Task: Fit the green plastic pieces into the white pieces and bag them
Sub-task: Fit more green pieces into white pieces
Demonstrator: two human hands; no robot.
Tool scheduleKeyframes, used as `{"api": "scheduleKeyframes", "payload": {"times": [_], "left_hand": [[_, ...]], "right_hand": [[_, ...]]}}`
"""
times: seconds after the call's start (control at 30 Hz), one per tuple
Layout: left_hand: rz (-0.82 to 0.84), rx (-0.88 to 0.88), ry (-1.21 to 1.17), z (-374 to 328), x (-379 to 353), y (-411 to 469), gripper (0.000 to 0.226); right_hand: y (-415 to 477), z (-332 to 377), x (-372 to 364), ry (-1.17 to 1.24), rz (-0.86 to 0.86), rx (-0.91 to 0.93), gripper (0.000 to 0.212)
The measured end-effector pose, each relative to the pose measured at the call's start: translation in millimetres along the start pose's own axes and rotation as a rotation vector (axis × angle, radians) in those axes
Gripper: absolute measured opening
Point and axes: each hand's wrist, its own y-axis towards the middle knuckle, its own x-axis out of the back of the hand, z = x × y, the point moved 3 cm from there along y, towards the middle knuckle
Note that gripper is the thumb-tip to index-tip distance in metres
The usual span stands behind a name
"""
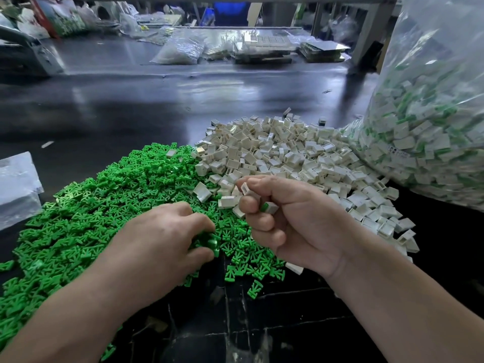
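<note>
- Lying at the far left edge, a crumpled clear plastic sheet (15, 184) rests on the dark table (131, 106), near the green pile.
- Green pieces (86, 205) lie in a broad pile over the near left part of the table, with a few strays by the near edge.
- On the right side of that pile, the left hand (167, 231) lies palm down, its fingers curled round a small clutch of green pieces.
- Just to its right, the right hand (296, 221) is raised over the spot where the two piles meet, clenched round several white pieces (247, 189). One is pinched at the thumb and forefinger, and another lower in the fist shows green (265, 206) at its open end.
- Behind and to the right of that hand, the white pile (301, 155) touches the green pile along its left side.
- At the far right, a large clear bag (432, 121) stands upright against the white pile, packed with white pieces showing green.
</note>
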Motion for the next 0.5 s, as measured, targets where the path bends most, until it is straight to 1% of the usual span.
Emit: {"api": "scheduleKeyframes", "payload": {"times": [0.07, 0.23, 0.3, 0.37, 0.43, 0.5], "left_hand": [[-0.050, 0.008, -0.011, -2.9, 0.8, 2.2, 0.037], [-0.179, 0.023, -0.077, -2.7, 2.6, 5.7, 0.017], [-0.211, 0.050, -0.075, -1.2, 2.3, 6.9, 0.014], [-0.187, 0.066, -0.069, 0.1, -0.5, 8.0, 0.015], [-0.153, 0.074, -0.071, 2.3, -3.3, 8.6, 0.022], [-0.148, 0.067, -0.072, 2.8, -3.6, 9.3, 0.020]], "right_hand": [[0.3, -1.2, -0.1, -0.006, -0.012, 0.009, 0.008], [1.4, -2.6, -0.5, -0.094, -0.069, 0.043, 0.004], [1.9, -3.2, -0.5, -0.101, -0.088, 0.053, 0.004], [2.1, -2.9, -0.8, -0.085, -0.089, 0.059, 0.005], [2.2, -2.0, -0.7, -0.074, -0.088, 0.064, 0.005], [2.4, -1.6, -0.3, -0.078, -0.087, 0.069, 0.005]]}}
